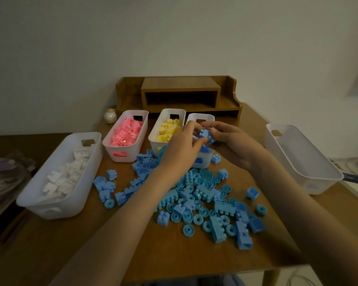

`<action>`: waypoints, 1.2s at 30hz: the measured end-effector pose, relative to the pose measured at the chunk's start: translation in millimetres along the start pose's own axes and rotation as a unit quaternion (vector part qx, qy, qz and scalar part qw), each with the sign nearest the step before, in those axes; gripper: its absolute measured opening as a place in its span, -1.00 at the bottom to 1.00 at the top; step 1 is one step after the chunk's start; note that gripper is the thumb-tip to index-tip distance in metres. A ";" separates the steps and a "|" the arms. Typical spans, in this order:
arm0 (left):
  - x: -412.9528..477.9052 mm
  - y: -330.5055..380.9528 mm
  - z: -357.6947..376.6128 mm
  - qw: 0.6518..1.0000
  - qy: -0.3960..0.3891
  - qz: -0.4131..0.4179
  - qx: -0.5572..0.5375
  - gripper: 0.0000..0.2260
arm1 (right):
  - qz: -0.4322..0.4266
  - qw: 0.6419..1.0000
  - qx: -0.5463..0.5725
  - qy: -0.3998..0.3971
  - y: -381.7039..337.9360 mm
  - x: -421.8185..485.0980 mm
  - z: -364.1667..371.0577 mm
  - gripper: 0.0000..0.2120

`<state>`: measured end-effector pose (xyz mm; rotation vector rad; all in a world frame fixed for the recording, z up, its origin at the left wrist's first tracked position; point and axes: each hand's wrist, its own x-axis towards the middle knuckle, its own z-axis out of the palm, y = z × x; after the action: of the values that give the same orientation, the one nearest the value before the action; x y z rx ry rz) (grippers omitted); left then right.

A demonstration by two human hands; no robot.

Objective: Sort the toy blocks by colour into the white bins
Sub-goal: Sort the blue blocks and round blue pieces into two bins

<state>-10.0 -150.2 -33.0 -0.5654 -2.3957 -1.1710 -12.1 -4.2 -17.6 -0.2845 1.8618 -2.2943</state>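
A heap of blue blocks and blue rings (203,195) lies spread over the wooden table (174,250). Above a white bin holding blue blocks (205,118), my left hand (180,145) and my right hand (234,141) meet and together pinch a small cluster of blue blocks (206,136). To the left stand a bin of yellow blocks (163,116), a bin of pink blocks (141,129) and a bin of white blocks (87,159). My hands hide most of the blue bin's inside.
An empty white bin (293,151) stands at the table's right edge. A wooden desk shelf (180,93) sits at the back against the wall, with a small round jar (110,116) beside it. Clutter lies off the table on the left.
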 end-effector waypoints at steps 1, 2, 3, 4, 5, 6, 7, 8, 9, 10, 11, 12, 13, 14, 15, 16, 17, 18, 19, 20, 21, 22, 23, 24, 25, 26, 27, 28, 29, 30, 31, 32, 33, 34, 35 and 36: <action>0.1 -2.1 -0.8 1.000 0.002 -0.006 0.003 -0.83 | -0.025 0.998 -0.047 0.026 2.8 3.3 1.1 -0.75; 1.6 -4.5 -1.3 1.000 0.001 -0.011 0.012 -0.82 | -0.066 0.987 -0.133 0.060 5.8 7.3 1.5 -0.78; 4.9 -8.0 -1.0 0.999 -0.009 -0.018 0.040 -0.79 | -0.106 0.965 -0.227 0.084 8.8 11.5 1.4 -0.80; 8.6 -11.6 -0.4 0.995 -0.031 -0.026 0.088 -0.74 | -0.133 0.939 -0.305 0.090 11.9 15.6 1.2 -0.81; 12.0 -14.9 0.1 0.986 -0.063 -0.037 0.149 -0.66 | -0.142 0.915 -0.367 0.086 15.6 19.7 0.2 -0.81; 14.6 -17.2 0.6 0.974 -0.094 -0.050 0.199 -0.59 | -0.141 0.895 -0.415 0.079 18.5 23.1 -0.3 -0.79; 15.6 -18.1 1.3 0.967 -0.114 -0.060 0.219 -0.54 | -0.138 0.878 -0.452 0.071 20.8 25.2 -1.3 -0.76; 14.3 -17.8 2.3 0.966 -0.121 -0.065 0.220 -0.50 | -0.130 0.864 -0.483 0.062 22.5 26.0 -2.7 -0.71; 11.8 -17.6 2.8 0.968 -0.118 -0.064 0.211 -0.47 | -0.119 0.851 -0.508 0.055 23.4 25.6 -4.3 -0.65; 8.1 -17.1 1.9 0.973 -0.110 -0.060 0.195 -0.46 | -0.108 0.843 -0.525 0.048 23.9 23.7 -6.1 -0.59; 3.4 -16.6 -0.3 0.978 -0.099 -0.054 0.176 -0.45 | -0.097 0.843 -0.528 0.045 24.5 21.4 -8.8 -0.55; -2.6 -16.2 -3.8 0.982 -0.089 -0.046 0.158 -0.46 | -0.092 0.852 -0.513 0.050 24.9 18.1 -11.3 -0.53; -8.9 -16.7 -8.2 0.987 -0.081 -0.032 0.134 -0.45 | -0.088 0.866 -0.488 0.066 26.1 15.8 -15.3 -0.53; -16.9 -16.9 -13.3 0.992 -0.081 -0.012 0.098 -0.45 | -0.085 0.874 -0.469 0.092 27.2 13.2 -19.9 -0.55; -26.1 -17.0 -18.7 0.994 -0.093 0.013 0.056 -0.45 | -0.075 0.875 -0.463 0.121 28.3 10.4 -25.0 -0.55; -36.7 -16.7 -24.6 0.992 -0.114 0.038 0.023 -0.46 | -0.054 0.873 -0.464 0.139 29.0 7.0 -29.8 -0.54; -46.2 -17.1 -29.9 0.989 -0.139 0.058 0.006 -0.48 | -0.021 0.874 -0.465 0.143 29.5 4.1 -34.4 -0.52; -55.7 -18.9 -32.9 0.984 -0.165 0.065 0.005 -0.48 | 0.017 0.877 -0.462 0.127 31.8 -0.8 -37.9 -0.49; -62.8 -22.0 -34.9 0.981 -0.185 0.061 0.016 -0.48 | 0.049 0.880 -0.463 0.092 33.2 -5.0 -39.6 -0.46; -68.6 -25.3 -36.3 0.978 -0.198 0.050 0.032 -0.48 | 0.069 0.875 -0.476 0.048 34.9 -9.4 -39.6 -0.44; -72.6 -29.0 -37.0 0.976 -0.207 0.036 0.048 -0.49 | 0.073 0.860 -0.505 0.001 36.1 -13.5 -37.4 -0.43; -75.0 -31.3 -38.1 0.975 -0.211 0.022 0.062 -0.52 | 0.060 0.837 -0.542 -0.037 37.2 -16.3 -35.5 -0.44; -77.4 -32.3 -40.9 0.974 -0.213 0.012 0.076 -0.54 | 0.038 0.816 -0.574 -0.057 39.2 -17.3 -33.8 -0.44; -78.6 -32.7 -44.0 0.973 -0.214 0.009 0.087 -0.57 | 0.017 0.803 -0.593 -0.056 41.3 -16.2 -34.6 -0.46; -79.8 -32.8 -47.7 0.972 -0.213 0.010 0.098 -0.60 | 0.006 0.800 -0.599 -0.044 42.7 -15.0 -35.8 -0.48; -81.6 -32.7 -52.0 0.972 -0.211 0.013 0.106 -0.64 | 0.004 0.800 -0.599 -0.028 43.9 -13.9 -37.6 -0.53; -83.1 -32.4 -56.2 0.971 -0.211 0.017 0.114 -0.68 | 0.003 0.798 -0.603 -0.014 45.2 -12.8 -39.9 -0.60; -84.7 -32.0 -60.7 0.970 -0.211 0.020 0.120 -0.71 | -0.001 0.793 -0.610 -0.003 46.5 -11.5 -42.5 -0.67; -85.9 -32.6 -64.2 0.969 -0.210 0.020 0.127 -0.74 | -0.011 0.789 -0.614 0.004 47.3 -10.8 -44.8 -0.73; -87.2 -33.8 -67.9 0.969 -0.208 0.018 0.134 -0.75 | -0.025 0.788 -0.615 0.010 47.8 -10.8 -45.1 -0.77; -87.1 -35.5 -69.9 0.969 -0.205 0.013 0.139 -0.76 | -0.035 0.788 -0.615 0.014 48.2 -11.2 -45.7 -0.78; -88.6 -36.9 -73.1 0.969 -0.201 0.007 0.142 -0.77 | -0.040 0.787 -0.616 0.012 48.9 -12.2 -44.2 -0.75; -88.6 -37.6 -75.0 0.970 -0.200 0.003 0.141 -0.78 | -0.037 0.782 -0.622 0.008 49.4 -12.6 -44.4 -0.71; -88.9 -37.4 -77.2 0.969 -0.207 0.000 0.138 -0.80 | -0.032 0.773 -0.633 0.002 50.5 -12.4 -44.5 -0.68; -89.6 -36.0 -79.9 0.965 -0.223 -0.003 0.136 -0.82 | -0.035 0.762 -0.647 -0.001 51.9 -11.8 -44.0 -0.69; -90.2 -33.4 -83.4 0.959 -0.247 -0.004 0.137 -0.83 | -0.039 0.751 -0.659 -0.001 53.8 -10.5 -43.8 -0.72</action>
<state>63.0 -252.1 -54.9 -0.8317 -2.9130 -0.7372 -12.4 28.9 -79.4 -0.4921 3.1105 -0.5421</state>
